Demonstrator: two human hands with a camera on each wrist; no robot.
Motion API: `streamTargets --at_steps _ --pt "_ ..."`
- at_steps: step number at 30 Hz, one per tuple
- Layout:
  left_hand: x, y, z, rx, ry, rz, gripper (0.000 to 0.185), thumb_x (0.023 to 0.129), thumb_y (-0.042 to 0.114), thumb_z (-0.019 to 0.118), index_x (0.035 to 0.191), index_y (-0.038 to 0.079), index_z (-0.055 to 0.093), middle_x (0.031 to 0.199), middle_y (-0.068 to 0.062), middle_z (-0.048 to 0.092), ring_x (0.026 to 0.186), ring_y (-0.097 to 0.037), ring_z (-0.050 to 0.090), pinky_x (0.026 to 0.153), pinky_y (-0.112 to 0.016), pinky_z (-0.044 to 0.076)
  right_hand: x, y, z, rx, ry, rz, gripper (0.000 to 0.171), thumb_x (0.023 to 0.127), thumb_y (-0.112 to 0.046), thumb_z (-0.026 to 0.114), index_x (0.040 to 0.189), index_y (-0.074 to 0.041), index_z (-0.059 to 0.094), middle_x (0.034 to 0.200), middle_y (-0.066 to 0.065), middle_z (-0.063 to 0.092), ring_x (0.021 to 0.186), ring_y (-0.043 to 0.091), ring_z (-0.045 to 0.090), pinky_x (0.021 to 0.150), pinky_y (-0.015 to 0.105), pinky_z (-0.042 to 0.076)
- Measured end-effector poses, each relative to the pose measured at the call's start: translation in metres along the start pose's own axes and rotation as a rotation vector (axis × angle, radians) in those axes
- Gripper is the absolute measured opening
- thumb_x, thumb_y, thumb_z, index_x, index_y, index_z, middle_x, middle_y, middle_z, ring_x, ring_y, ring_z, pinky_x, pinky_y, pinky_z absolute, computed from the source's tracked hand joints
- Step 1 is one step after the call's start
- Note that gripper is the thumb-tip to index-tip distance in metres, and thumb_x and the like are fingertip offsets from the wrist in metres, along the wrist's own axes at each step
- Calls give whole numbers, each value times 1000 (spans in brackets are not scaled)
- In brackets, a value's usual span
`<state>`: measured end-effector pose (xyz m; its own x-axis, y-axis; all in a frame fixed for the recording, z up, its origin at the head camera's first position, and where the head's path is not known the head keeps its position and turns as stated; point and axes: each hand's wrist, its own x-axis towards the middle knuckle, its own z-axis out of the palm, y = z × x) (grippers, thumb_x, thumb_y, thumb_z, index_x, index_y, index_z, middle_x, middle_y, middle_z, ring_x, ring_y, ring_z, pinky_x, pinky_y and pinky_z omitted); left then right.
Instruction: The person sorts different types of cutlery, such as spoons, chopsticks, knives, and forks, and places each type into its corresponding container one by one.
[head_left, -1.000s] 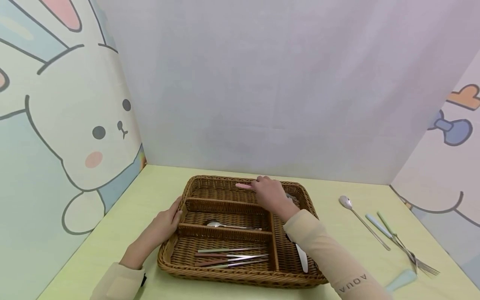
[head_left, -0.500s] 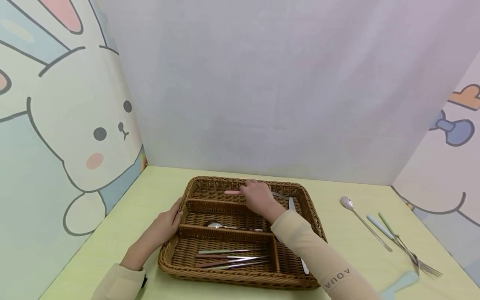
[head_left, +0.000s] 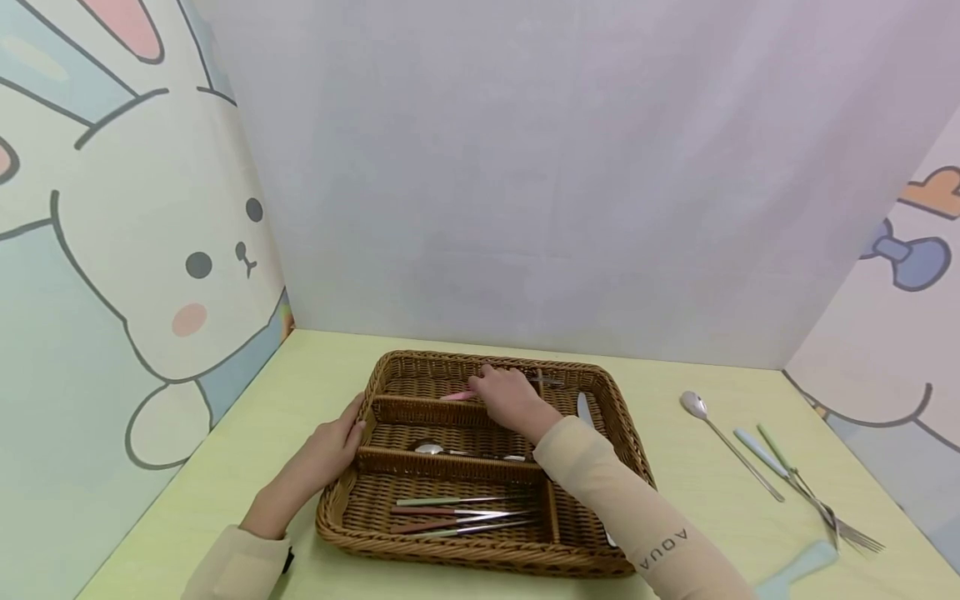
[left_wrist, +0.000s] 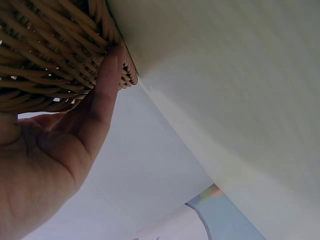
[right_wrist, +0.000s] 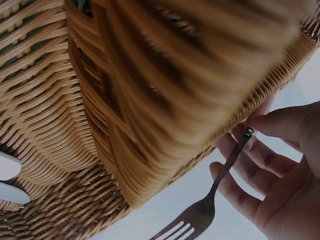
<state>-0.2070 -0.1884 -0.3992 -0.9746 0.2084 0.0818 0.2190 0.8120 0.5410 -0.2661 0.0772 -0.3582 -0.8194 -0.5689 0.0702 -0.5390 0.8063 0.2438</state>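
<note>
Pink-handled fork (head_left: 459, 396) in the pinch, and that was the live piece: I had it between thumb and fingers of the right hand (head_left: 510, 400), the remaining fingers loosely bent, head of the fork jutting out to the hand's right, past the short divider. It hung over the back compartment, not yet let go, so I counted it unfinished; whether it touched the wicker, I couldn't tell.

Just right of that hand, a knife (head_left: 584, 407) lay in the side compartment, partly under the sleeve: placed, by my reckoning. Just this side of the hand, a silver spoon (head_left: 430, 449) sat in the middle compartment, done too. Nearer my camera, four chopsticks (head_left: 435, 512) lay together in the front one.

Out to its left, the left hand (head_left: 333, 450) gripped the end of the wicker tray (head_left: 480, 562), fingers along the outer wall.

Well off to the right came the leftovers: a long spoon (head_left: 696, 407), then crossed forks (head_left: 855, 535) and a pale teal handle (head_left: 806, 562), all on the table. More than half sorted, I judged.
</note>
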Motion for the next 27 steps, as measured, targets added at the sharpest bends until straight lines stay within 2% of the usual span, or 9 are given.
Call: streamTargets --at_steps 7,14,16,21,24,27 --pt "1 0 0 7 2 2 52 99 13 37 144 -6 18 49 0 38 39 -10 29 41 -26 32 0 1 5 33 -37 -24 27 90 -11 57 115 -20 62 101 2 64 88 17 61 71 32 50" --pt "1 1 -1 6 -2 4 52 99 14 37 143 -6 19 47 0 38 38 -10 29 41 -25 31 -1 2 5 258 -114 -48 31 91 0 51 114 -17 62 112 7 58 99 19 57 82 31 49" --pt "1 1 -1 9 -3 5 52 99 14 37 143 -6 19 47 1 37 38 -9 28 40 -25 31 -1 2 4 291 -145 -45 32 90 3 52 115 -16 60 118 9 55 104 21 56 82 32 49" --pt "1 1 -2 7 -4 4 52 99 14 37 144 -5 19 46 2 35 38 -9 26 39 -25 30 -1 2 5 371 -228 -46 44 88 7 53 127 -11 48 138 17 39 123 28 45 93 37 45" --pt "1 1 -2 5 -5 -1 52 99 14 37 144 -5 19 47 1 35 38 -9 27 39 -25 30 -2 1 6 433 -254 -40 40 89 9 50 124 -9 44 140 17 35 129 30 38 98 39 41" --pt "1 1 -2 11 -7 -1 52 99 14 37 144 -5 19 48 0 37 38 -10 29 41 -26 31 -2 0 7 458 -249 -28 32 89 8 50 114 -12 45 134 15 41 124 27 43 95 38 42"
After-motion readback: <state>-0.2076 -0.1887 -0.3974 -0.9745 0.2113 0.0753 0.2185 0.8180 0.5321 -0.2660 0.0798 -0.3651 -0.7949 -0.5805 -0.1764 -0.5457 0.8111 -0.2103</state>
